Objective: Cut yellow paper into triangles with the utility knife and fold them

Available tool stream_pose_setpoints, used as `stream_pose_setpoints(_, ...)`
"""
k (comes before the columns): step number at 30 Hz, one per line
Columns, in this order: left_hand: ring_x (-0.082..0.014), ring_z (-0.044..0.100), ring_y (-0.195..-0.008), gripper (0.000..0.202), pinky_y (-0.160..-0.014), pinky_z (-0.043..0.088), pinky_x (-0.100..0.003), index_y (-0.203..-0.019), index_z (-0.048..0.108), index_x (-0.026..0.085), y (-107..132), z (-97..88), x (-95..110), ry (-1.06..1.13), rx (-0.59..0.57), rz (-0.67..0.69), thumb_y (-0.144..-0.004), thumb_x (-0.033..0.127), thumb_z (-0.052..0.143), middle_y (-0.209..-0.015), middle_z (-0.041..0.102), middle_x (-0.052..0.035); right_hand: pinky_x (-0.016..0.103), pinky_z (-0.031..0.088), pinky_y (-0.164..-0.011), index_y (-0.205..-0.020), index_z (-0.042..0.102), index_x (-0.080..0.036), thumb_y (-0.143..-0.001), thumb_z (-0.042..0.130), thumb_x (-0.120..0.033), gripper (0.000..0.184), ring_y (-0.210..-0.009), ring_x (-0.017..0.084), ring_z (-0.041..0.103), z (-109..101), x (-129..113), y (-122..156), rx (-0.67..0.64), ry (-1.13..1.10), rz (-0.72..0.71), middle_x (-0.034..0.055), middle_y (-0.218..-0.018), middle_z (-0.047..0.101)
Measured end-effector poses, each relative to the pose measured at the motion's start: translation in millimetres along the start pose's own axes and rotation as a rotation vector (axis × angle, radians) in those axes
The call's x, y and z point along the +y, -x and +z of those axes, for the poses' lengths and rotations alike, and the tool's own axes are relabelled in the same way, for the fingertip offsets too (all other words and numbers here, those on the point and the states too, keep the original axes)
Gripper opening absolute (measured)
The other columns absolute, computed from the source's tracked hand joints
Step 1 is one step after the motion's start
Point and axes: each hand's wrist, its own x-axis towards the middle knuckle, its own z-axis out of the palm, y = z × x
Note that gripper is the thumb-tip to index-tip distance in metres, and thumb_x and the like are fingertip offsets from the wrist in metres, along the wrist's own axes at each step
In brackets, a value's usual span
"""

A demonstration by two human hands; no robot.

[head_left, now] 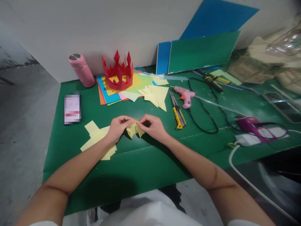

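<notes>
Between both hands is a small piece of folded yellow paper [133,129], held just above the green table. My left hand [119,127] pinches its left side, thumb and forefinger at the upper edge. On the right side, my right hand [151,126] grips the same paper between thumb and fingers. Partly under my left wrist lies a loose pile of pale yellow paper pieces [95,133]. Beyond the hands, more cut yellow paper [158,95] lies by a red folded-paper crown [119,78], which stands on coloured sheets [103,94].
Right of my hands lie a yellow utility knife [178,114] and a pink glue gun [185,95] with its black cord. A pink bottle [83,72] and a phone [72,109] are at left. A purple power strip [254,127] sits right, with boards [203,51] against the wall.
</notes>
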Motion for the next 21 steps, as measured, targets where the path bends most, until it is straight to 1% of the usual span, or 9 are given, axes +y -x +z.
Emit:
stream_pose_setpoints(6,-0.0154,0.066,-0.069,0.026,-0.071,0.054,-0.031,-0.073,0.074,0.016,-1.2,-2.8,-0.1,0.039,-0.027,-0.05,-0.058,0.035,0.084,-0.084,0.075,-0.0081,0.025,0.043,-0.055,-0.068,0.058,-0.019,-0.073,0.07,-0.045,0.029,-0.058,0.012,0.052,-2.8,2.8,-3.9,-0.045,-0.101,0.079,0.0006,-0.066,0.061)
stream_pose_setpoints(12,-0.0156,0.066,-0.071,0.025,-0.073,0.055,-0.033,-0.071,0.073,0.016,-1.9,-1.9,-0.9,0.068,-0.004,-0.047,-0.058,0.034,0.085,-0.087,0.075,-0.0082,0.024,0.043,-0.056,-0.069,0.059,-0.018,-0.07,0.072,-0.045,0.03,-0.059,0.01,0.051,-4.5,1.3,-4.9,-0.088,-0.231,0.155,-0.001,-0.067,0.06)
stream_pose_setpoints(16,-0.0141,0.066,-0.068,0.026,-0.07,0.055,-0.031,-0.07,0.072,0.015,-1.3,0.0,-0.9,0.092,0.015,-0.045,-0.057,0.033,0.086,-0.083,0.075,-0.0073,0.024,0.044,-0.058,-0.07,0.059,-0.018,-0.067,0.074,-0.044,0.03,-0.06,0.009,0.053,-3.6,3.2,-5.2,-0.121,-0.315,0.218,-0.0014,-0.068,0.061)
stream_pose_setpoints(21,-0.0134,0.065,-0.068,0.025,-0.068,0.055,-0.029,-0.07,0.073,0.015,-1.1,1.4,0.3,0.109,0.022,-0.04,-0.056,0.031,0.086,-0.083,0.075,-0.0073,0.024,0.044,-0.059,-0.07,0.06,-0.017,-0.067,0.076,-0.043,0.03,-0.061,0.009,0.054,-4.0,4.3,-5.8,-0.13,-0.356,0.246,-0.0015,-0.069,0.062)
